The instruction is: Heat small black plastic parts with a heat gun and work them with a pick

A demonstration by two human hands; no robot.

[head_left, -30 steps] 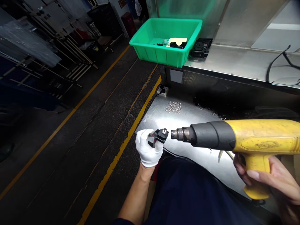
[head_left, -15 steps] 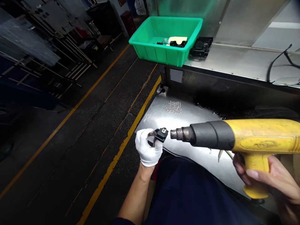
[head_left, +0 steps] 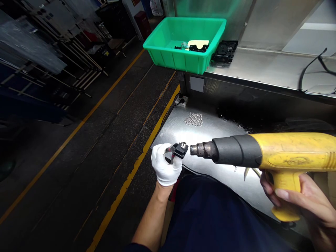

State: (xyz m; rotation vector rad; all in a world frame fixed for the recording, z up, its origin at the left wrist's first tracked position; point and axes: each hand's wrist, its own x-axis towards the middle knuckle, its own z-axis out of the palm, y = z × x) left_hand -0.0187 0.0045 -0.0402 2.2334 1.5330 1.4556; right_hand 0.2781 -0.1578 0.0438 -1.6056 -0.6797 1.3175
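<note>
In a white glove, my left hand (head_left: 166, 166) is closed around a small black plastic part (head_left: 180, 149) that has a pale metal piece on its upper face. My bare right hand (head_left: 301, 196) grips the handle of a yellow heat gun (head_left: 294, 152) with a black collar. The gun lies level, and its stepped metal nozzle (head_left: 202, 149) points left at the black part, a small gap apart from it. Beyond my left hand, a cluster of small shiny metal balls (head_left: 193, 119) rests on the metal table (head_left: 210, 131).
A green bin (head_left: 178, 62) holding black parts stands on the raised metal shelf (head_left: 259, 71). Beside it lie black molded parts (head_left: 225, 51); eyeglasses (head_left: 315, 75) sit farther right. A power socket (head_left: 181, 101) is at the table's far left corner. Racks (head_left: 78, 66) stand across the floor.
Almost nothing differs. Both hands, the black part and the heat gun keep their places, with only a very slight shift of the whole view.
</note>
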